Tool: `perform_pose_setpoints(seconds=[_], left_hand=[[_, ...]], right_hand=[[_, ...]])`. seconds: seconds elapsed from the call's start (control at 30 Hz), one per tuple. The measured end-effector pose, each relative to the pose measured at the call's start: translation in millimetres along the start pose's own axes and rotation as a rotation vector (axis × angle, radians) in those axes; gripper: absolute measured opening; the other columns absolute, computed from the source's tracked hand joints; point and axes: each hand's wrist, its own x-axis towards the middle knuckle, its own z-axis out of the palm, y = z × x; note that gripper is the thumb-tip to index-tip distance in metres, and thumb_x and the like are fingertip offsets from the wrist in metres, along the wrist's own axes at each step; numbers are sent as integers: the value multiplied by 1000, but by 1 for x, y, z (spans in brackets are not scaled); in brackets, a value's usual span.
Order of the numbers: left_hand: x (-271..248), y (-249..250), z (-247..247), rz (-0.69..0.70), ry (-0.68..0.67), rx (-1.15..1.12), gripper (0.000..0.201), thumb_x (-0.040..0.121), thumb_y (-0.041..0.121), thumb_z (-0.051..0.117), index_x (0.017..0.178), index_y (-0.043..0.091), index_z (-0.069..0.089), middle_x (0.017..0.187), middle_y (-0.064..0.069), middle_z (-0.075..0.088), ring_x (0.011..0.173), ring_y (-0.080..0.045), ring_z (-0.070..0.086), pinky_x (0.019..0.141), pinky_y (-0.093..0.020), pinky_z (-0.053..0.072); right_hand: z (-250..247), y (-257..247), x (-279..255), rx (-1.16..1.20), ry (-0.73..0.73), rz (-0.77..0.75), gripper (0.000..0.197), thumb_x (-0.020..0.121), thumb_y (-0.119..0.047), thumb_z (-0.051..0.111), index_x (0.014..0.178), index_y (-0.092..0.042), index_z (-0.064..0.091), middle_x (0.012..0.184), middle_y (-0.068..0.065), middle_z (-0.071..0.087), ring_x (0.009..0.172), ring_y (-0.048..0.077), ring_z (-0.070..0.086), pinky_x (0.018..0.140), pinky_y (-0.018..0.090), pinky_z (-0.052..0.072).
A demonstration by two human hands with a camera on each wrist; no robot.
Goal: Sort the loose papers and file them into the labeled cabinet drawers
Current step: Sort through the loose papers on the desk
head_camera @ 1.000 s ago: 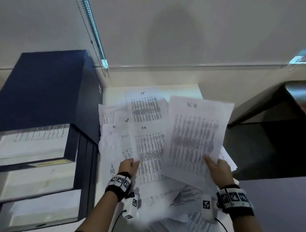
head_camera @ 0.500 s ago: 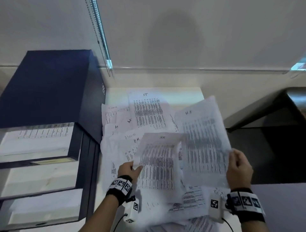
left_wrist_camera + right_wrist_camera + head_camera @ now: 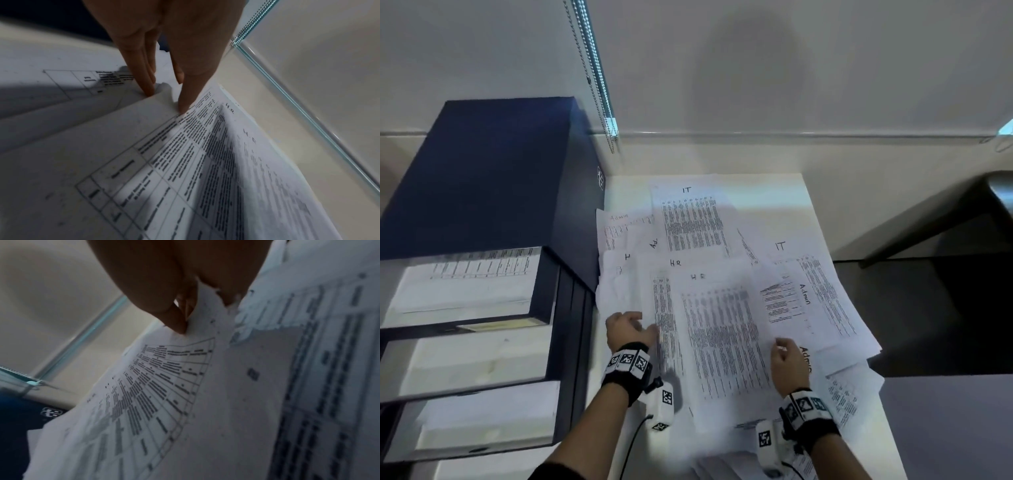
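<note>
Loose printed sheets marked HR, IT and Admin cover the white table. My left hand pinches the left edge of a lower HR sheet, thumb on top and fingers beneath. Over it lies a second HR sheet, whose right edge my right hand pinches; in the right wrist view that hand pinches the HR sheet by its rim. The dark blue cabinet stands at the left with three drawers pulled out; the top drawer holds a printed sheet.
An IT sheet lies at the back, an Admin sheet and another IT sheet to the right. More papers spill off the near right corner. A blind cord hangs behind the cabinet. A dark desk adjoins on the right.
The HR sheet in my right hand has come down from its raised, tilted pose and now lies flat over the sheet in my left hand. Both hands have sunk toward the pile.
</note>
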Motion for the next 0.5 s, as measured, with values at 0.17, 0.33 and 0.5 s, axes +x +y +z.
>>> perform_pose_setpoints(seconds=[0.17, 0.33, 0.5], left_hand=[[3, 1, 5, 54, -25, -39, 27, 69, 8, 83, 93, 5, 71, 97, -9, 62, 76, -18, 55, 82, -30, 53], [2, 3, 15, 32, -53, -19, 45, 69, 18, 86, 106, 2, 68, 137, -8, 43, 118, -25, 52, 99, -30, 44], [-1, 7, 16, 53, -87, -54, 49, 71, 17, 84, 111, -5, 65, 135, -8, 46, 102, -23, 56, 85, -21, 40]], right_hand=[[10, 2, 3, -52, -12, -16, 27, 84, -19, 69, 107, -6, 63, 99, 10, 62, 91, 29, 61, 81, 38, 52], [20, -11, 11, -341, -119, -99, 62, 75, -37, 78, 121, -5, 52, 114, 11, 54, 106, 27, 53, 91, 35, 44], [32, -17, 12, -423, -114, -109, 79, 67, -30, 86, 131, -7, 46, 118, 13, 53, 112, 30, 52, 99, 40, 46]])
